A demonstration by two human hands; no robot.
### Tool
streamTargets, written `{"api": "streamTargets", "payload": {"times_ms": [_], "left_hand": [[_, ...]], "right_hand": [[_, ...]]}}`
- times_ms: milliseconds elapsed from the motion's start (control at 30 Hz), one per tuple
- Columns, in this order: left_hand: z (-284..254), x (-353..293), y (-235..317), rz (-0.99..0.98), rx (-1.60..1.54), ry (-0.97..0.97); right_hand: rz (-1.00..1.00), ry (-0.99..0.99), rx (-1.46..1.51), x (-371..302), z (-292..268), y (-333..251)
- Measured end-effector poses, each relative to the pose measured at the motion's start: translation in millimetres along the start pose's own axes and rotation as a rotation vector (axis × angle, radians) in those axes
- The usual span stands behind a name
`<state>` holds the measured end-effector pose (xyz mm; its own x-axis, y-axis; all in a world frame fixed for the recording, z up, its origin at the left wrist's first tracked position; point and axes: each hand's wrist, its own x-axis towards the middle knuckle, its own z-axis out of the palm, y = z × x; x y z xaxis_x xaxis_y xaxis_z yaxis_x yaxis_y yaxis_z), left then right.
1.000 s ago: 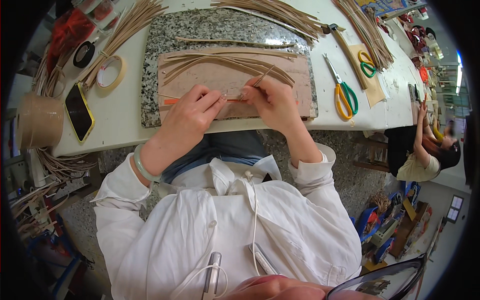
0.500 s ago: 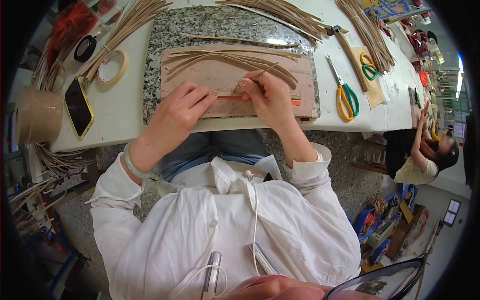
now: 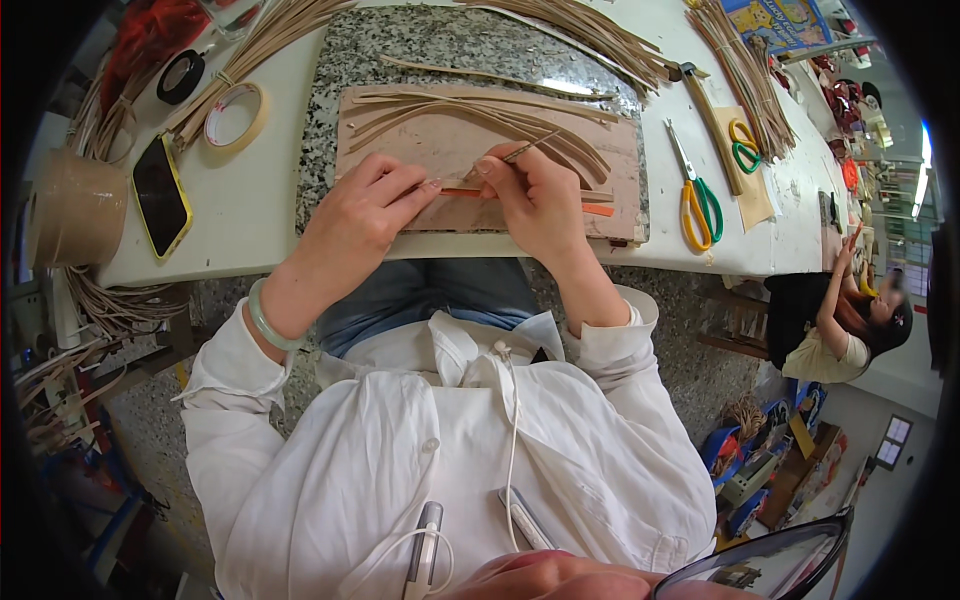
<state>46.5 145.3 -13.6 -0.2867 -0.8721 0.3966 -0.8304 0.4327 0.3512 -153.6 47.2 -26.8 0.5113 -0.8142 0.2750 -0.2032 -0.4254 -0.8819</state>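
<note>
"The left hand (image 3: 350, 208) has slid left along the board (image 3: 420, 152), over the orange strip's (image 3: 598, 210) left end."

"Its fingers?"

"Tips together at the strip; whether they pinch it, I can't tell. The right hand's (image 3: 545, 200) fingers pinch a thin tool (image 3: 532, 147)."

"And the strip?"

"Across the board, near its front edge, on the bench (image 3: 240, 222)."

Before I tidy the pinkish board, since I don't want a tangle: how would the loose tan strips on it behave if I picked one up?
The tan strips will probably flex rather than stay rigid, as several lie in gentle curves. They look thin, so likely light. Some cross on the pinkish board, so lifting one may drag its neighbours.
</note>
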Motion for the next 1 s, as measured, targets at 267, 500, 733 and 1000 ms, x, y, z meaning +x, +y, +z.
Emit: {"api": "streamTargets", "payload": {"times_ms": [267,500,733,1000], "left_hand": [[0,1,-7,0.011,0.031,0.025],[1,-3,-20,-0.023,-0.128,0.045],[-11,-10,-15,0.022,0.075,0.029],[-7,-12,-17,-0.009,0.011,0.054]], "right_hand": [[0.032,-0.101,-0.068,6,-4,-11],[0.012,-0.032,0.013,7,14,-2],[-0.052,-0.030,-0.075,6,17,-3],[0.025,-0.071,-0.007,11,16,-13]]}}
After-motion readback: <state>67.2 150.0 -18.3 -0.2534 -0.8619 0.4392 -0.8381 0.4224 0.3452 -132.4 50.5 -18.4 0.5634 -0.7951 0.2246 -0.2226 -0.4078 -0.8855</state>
